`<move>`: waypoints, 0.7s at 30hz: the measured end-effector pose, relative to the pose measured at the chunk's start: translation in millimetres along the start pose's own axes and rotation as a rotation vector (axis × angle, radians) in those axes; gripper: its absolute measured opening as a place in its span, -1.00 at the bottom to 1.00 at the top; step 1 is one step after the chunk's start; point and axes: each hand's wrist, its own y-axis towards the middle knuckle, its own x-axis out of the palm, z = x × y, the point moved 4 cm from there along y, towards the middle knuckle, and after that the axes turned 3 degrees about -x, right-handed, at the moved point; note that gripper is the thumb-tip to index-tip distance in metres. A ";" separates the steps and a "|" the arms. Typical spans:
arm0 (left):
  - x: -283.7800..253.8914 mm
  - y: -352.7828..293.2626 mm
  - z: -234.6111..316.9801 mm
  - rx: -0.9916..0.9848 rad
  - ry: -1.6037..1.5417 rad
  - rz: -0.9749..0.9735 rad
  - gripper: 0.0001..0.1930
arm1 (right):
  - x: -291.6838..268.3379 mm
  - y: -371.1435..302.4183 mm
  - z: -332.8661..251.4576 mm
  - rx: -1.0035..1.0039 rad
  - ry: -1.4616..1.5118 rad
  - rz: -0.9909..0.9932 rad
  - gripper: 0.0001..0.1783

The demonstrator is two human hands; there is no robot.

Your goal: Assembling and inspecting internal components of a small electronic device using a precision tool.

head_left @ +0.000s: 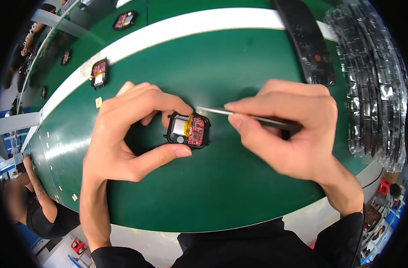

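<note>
Between the thumb and fingers of my left hand (128, 129) is a small black device housing (205, 129), its inside facing up. Within it lie a red circuit board (197, 131), a silvery battery (179, 127) with yellow tape, and a round grey disc. My right hand (288, 129) is closed on a pair of metal tweezers (217, 110). Their tips point left and end just above the housing's upper edge. Whether the tips touch it, I cannot tell. The rear of the tweezers is partly hidden by my fingers.
Similar open housings lie at the far left, one (99, 73) beside the white strip (168, 35). Stacked clear plastic trays (373, 85) stand on the right, beside a long black tray (309, 44). Small pale scraps (98, 102) dot the green table. A co-worker (43, 210) sits at left.
</note>
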 end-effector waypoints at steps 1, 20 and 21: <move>-1.3 0.1 2.8 -0.043 -0.004 0.015 -0.42 | -2.0 -0.4 4.0 0.047 0.063 0.065 -0.81; -27.9 70.2 59.2 0.101 -0.184 0.287 -0.46 | -6.6 3.8 17.4 0.084 0.321 0.276 -0.84; -31.4 96.1 79.2 0.194 -0.181 0.259 -0.47 | -8.5 3.6 14.9 0.094 0.320 0.269 -0.83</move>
